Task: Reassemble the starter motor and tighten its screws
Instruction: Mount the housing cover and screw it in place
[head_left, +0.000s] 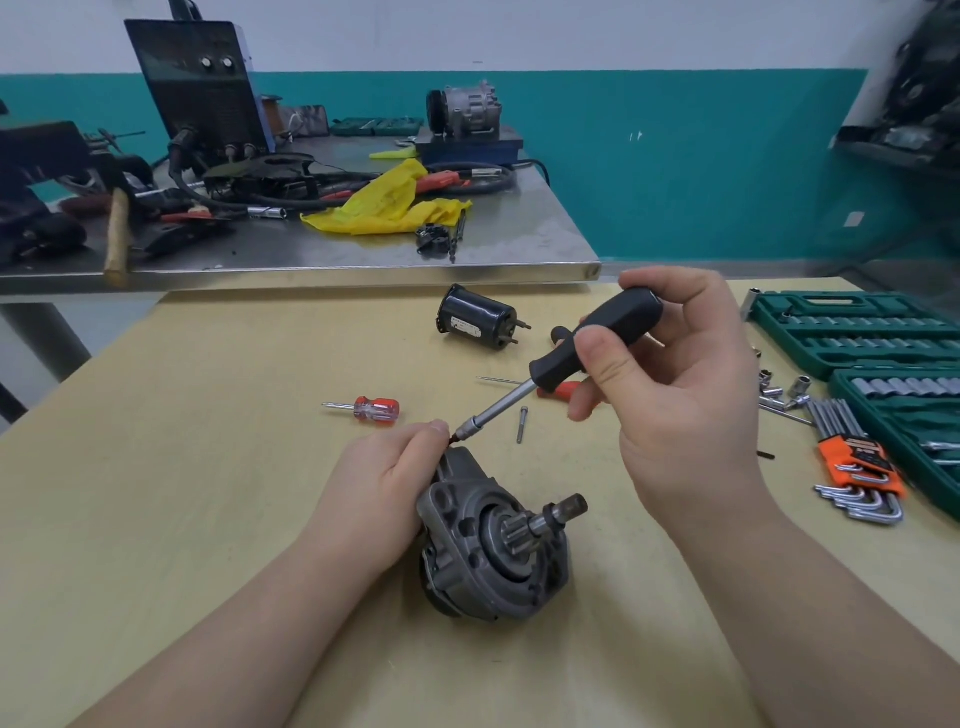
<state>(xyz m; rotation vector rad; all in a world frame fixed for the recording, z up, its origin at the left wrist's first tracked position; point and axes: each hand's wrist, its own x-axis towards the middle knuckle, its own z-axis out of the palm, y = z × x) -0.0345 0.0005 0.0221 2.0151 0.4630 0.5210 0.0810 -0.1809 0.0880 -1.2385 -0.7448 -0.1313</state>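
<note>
Starter motor (493, 551) on bench (208, 467), left hand (384, 483) gripping its housing, right hand (670, 395) grasping black-handled screwdriver (587, 348), tip at the housing's top, loose bolt (522, 424) nearby

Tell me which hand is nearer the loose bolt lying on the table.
Right. The right hand, gripping the driver, sits just right of the loose bolt; the left hand rests on the starter motor, farther left.
</note>
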